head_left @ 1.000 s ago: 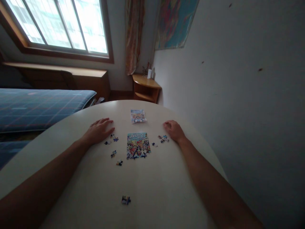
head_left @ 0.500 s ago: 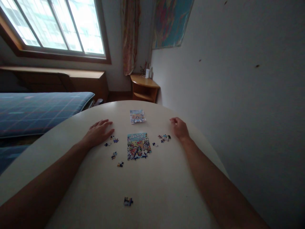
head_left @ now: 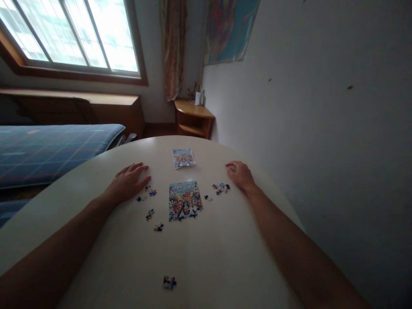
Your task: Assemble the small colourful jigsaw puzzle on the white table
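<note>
Presently in hand: judged a pause between placements. The colourful rectangular part-built jigsaw (head_left: 185, 200) lies flat mid-table with a ragged lower edge, and neither hand touches it.
Hand L: the left hand (head_left: 128, 182) rests palm down at 10 o'clock of the jigsaw, fingers loosely spread, nothing held. Its fingertips lie just beside the left scatter of small dark loose pieces (head_left: 146, 194).
Hand R: the right hand (head_left: 240, 175) rests at 2 o'clock, knuckles up and fingers curled under. Cannot tell whether a piece sits beneath them. The right cluster of loose pieces (head_left: 221, 187) lies just beside its wrist.
Support: the round pale cream table (head_left: 209, 257).
Reference: a small printed picture card (head_left: 183, 158) lies at 12 o'clock, apart from the jigsaw.
Stray: 1 lone dark piece (head_left: 169, 282) lies at 6 o'clock, well apart from the rest.
Next move, judged: lifting any piece calls for a fine fingertip pinch, since the pieces are thin and flat. It would also call for turning the piece to suit the open lower edge.
Hard to make out: the jigsaw print is too small to read in dim light. The loose-piece count is uncertain. Both forearms are cut off at the bottom of the frame.
</note>
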Available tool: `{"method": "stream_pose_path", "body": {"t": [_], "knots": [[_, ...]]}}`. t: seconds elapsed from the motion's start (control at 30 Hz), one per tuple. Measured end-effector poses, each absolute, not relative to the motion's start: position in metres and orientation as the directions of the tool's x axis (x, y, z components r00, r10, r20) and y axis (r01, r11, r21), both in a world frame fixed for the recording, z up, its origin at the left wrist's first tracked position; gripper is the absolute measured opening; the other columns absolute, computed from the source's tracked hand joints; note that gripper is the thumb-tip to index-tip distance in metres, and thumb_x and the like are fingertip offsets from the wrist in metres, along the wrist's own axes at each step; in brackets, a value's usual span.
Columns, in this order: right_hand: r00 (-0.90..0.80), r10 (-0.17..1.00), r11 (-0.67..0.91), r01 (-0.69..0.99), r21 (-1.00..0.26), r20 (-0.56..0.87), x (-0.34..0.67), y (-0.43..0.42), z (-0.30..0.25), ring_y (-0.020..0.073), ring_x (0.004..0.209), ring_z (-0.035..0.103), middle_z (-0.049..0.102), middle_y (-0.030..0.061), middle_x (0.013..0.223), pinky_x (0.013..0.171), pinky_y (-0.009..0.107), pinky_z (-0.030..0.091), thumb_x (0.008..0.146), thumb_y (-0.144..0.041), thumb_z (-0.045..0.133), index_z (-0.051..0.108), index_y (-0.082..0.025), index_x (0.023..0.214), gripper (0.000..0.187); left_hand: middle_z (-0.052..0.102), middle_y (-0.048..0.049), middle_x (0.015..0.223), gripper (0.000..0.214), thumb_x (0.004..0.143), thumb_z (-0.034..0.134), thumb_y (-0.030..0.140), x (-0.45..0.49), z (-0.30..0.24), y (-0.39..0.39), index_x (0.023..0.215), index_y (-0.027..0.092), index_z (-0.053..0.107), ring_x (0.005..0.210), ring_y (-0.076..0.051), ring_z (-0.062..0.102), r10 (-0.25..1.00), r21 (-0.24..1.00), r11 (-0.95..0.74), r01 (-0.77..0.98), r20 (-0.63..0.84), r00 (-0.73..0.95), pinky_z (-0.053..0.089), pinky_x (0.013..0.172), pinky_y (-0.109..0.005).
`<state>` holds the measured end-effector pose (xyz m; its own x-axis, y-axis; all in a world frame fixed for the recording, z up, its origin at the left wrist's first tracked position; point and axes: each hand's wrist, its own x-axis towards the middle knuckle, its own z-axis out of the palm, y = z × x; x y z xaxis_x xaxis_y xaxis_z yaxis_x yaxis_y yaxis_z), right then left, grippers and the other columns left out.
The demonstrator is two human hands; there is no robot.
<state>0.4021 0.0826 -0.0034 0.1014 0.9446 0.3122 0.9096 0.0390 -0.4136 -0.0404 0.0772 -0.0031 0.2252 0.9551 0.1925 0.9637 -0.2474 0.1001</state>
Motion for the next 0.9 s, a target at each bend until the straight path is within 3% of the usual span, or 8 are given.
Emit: {"method": "stream_pose_path", "body": {"t": [0.9], "knots": [[0.093, 0.946, 0.044, 0.913, -0.405, 0.311, 0.3979, 0.0777, 0.0003, 0.0226, 0.110, 0.057, 0.067, 0.0065, 0.116, 0.103, 0.036, 0.041, 0.086, -0.020, 0.055, 0.072, -0.020, 0.105, 0.026, 0.045, -0.0100, 0.150, 0.063, 0.092, 0.032, 0.057, -0.0449, -0.0069, 0.0797, 0.139, 0.020, 0.051, 0.138, -0.032, 0.041, 0.944, 0.098, -0.277, 0.956, 0.214, 0.251, 0.032, 0.115, -0.049]]}}
